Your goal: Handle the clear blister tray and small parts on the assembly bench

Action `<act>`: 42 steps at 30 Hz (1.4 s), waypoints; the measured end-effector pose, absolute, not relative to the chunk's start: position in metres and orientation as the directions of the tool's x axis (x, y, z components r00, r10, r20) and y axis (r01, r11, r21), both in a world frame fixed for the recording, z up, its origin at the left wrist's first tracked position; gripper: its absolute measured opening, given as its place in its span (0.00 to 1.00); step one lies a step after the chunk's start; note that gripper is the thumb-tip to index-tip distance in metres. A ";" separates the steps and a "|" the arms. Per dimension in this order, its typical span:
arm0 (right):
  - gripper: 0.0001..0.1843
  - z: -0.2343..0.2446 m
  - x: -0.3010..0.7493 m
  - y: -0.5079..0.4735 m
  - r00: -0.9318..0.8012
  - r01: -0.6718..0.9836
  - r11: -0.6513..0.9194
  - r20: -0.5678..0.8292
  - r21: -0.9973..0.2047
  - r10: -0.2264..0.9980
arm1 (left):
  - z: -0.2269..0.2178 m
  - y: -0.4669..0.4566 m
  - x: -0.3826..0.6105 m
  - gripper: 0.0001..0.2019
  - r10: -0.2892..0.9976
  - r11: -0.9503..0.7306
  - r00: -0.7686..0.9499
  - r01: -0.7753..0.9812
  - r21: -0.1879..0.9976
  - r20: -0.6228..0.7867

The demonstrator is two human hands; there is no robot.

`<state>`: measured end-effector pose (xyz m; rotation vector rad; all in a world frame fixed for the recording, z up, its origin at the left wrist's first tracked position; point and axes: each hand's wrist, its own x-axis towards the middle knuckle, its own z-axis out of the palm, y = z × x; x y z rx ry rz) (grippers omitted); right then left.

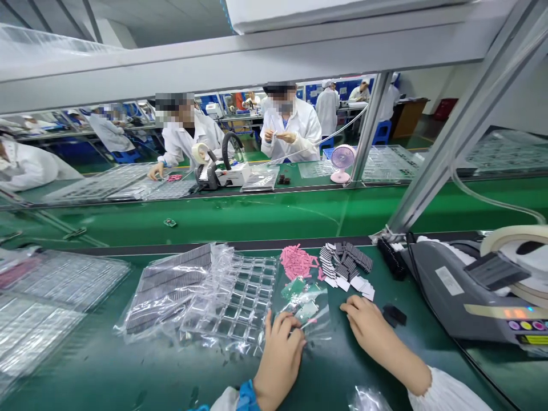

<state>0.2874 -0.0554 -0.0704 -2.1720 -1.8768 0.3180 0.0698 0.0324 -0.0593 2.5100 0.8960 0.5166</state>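
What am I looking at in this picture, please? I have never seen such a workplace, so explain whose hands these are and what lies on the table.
The single picture comes from a camera on a worker's head, looking down at a green bench. The left hand pinches a small pink piece beside a clear bag of green boards. The right hand rests flat, holding nothing, near white slips. Around them lie pink strips, a clear compartment tray and a grey tape dispenser. People in white coats work opposite.
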 end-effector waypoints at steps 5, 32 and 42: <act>0.19 -0.052 0.270 -0.036 -0.046 0.928 0.066 0.063 -0.367 0.997 | -0.046 0.048 0.066 0.09 0.852 -0.472 0.468 0.491 0.732 0.236; 0.23 -0.075 0.249 -0.012 -0.147 0.911 0.156 0.052 -0.381 0.988 | -0.073 0.039 0.062 0.08 0.881 -0.437 0.262 0.132 0.890 0.394; 0.16 -0.075 0.260 -0.031 0.028 0.901 0.001 0.060 -0.434 0.998 | -0.069 0.038 0.063 0.07 0.596 -0.777 0.686 0.362 0.515 0.417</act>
